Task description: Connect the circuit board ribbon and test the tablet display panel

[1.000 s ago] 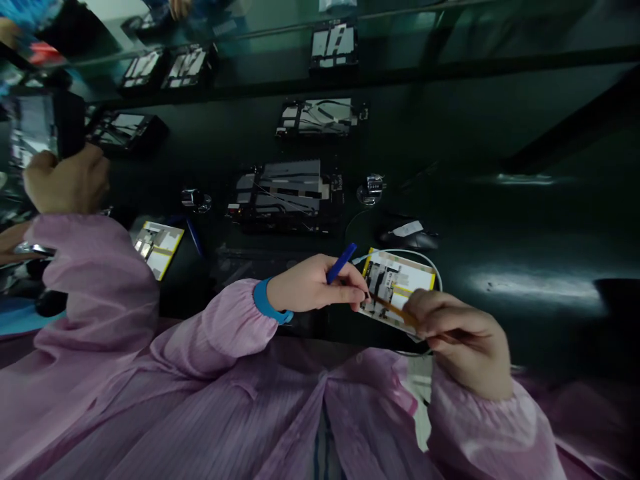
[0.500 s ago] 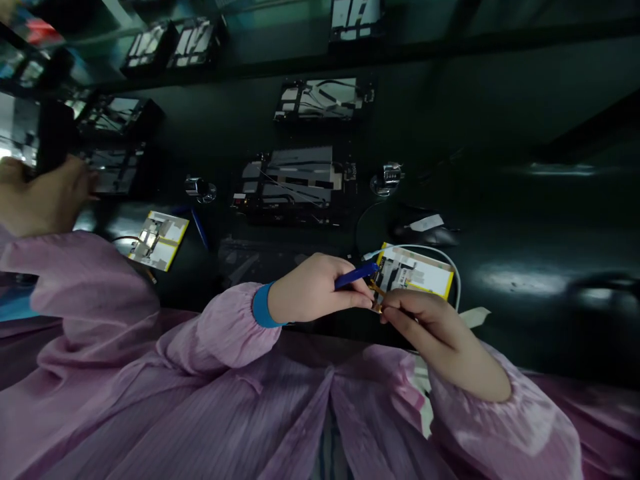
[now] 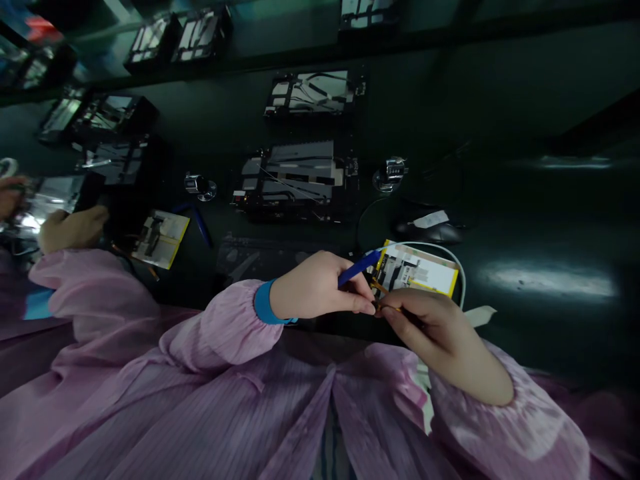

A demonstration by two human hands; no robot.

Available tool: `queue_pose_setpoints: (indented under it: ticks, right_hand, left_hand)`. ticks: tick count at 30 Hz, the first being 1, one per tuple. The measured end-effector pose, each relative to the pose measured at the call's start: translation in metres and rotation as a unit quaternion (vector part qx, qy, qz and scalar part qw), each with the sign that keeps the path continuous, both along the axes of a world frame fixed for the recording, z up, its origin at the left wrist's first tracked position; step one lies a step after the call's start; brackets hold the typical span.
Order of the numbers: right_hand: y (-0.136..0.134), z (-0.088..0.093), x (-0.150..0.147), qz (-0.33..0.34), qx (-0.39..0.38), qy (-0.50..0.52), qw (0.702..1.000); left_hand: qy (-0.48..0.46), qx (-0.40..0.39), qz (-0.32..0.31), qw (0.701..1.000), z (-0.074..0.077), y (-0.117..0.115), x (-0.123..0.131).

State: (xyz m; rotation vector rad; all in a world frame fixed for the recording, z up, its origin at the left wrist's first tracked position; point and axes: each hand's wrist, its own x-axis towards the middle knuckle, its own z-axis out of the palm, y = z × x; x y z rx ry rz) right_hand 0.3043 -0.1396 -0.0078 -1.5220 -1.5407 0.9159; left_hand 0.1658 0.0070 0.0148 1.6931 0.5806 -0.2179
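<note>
My left hand (image 3: pixel 320 287), with a blue band at the wrist, is closed around a blue stick-like tool (image 3: pixel 359 268) that points up to the right. Its thumb and a finger also pinch close to the end of an orange flex cable (image 3: pixel 381 288). From the other side, my right hand (image 3: pixel 435 327) pinches that cable between thumb and forefinger. Fingertips mostly hide the small part where the hands meet. Just behind them lies a flat white battery pack (image 3: pixel 430 275) with yellow edges and a small circuit board at its left side.
A black mouse (image 3: pixel 430 227) and a white cable (image 3: pixel 455 257) sit near the battery pack. Opened device panels (image 3: pixel 300 177) lie ahead, between two metal counters (image 3: pixel 391 175). At left, a co-worker's hand (image 3: pixel 75 227) is near another battery pack (image 3: pixel 163 240).
Both my hands keep their pinch, with only slight shifts of the fingers and the blue tool. The co-worker's raised dark object at left is lowered, and more panels show there.
</note>
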Motion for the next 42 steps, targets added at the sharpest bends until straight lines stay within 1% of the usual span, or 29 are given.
queue_pose_setpoints:
  ticks: [6, 14, 19, 24, 30, 36, 42]
  right_hand:
    - [0.001, 0.0, 0.0, 0.01, -0.004, -0.014, 1.0]
    - [0.002, 0.003, 0.001, 0.018, -0.001, -0.011, 1.0]
    - [0.002, 0.0, 0.0, 0.027, -0.006, 0.003, 1.0]
    - [0.002, -0.002, 0.0, 0.028, 0.003, 0.0, 1.0]
    - [0.003, -0.001, -0.001, 0.033, 0.016, 0.0, 0.999]
    - [0.001, 0.001, -0.002, 0.033, 0.02, 0.003, 0.999]
    - [-0.002, 0.003, -0.001, 0.033, 0.025, -0.012, 0.999]
  left_hand:
    - [-0.006, 0.025, -0.017, 1.0, -0.001, 0.0, 0.001]
    - [-0.005, 0.023, -0.024, 0.999, -0.005, -0.002, 0.0]
    - [-0.016, 0.032, -0.038, 0.999, -0.005, -0.001, -0.001]
    - [-0.035, 0.031, -0.048, 0.998, -0.005, -0.002, 0.0]
    - [-0.084, 0.058, -0.07, 0.992, -0.009, -0.004, 0.0]
    - [-0.111, 0.051, -0.077, 0.99, -0.01, -0.003, -0.001]
    - [-0.121, 0.029, -0.104, 0.987, -0.012, 0.002, -0.003]
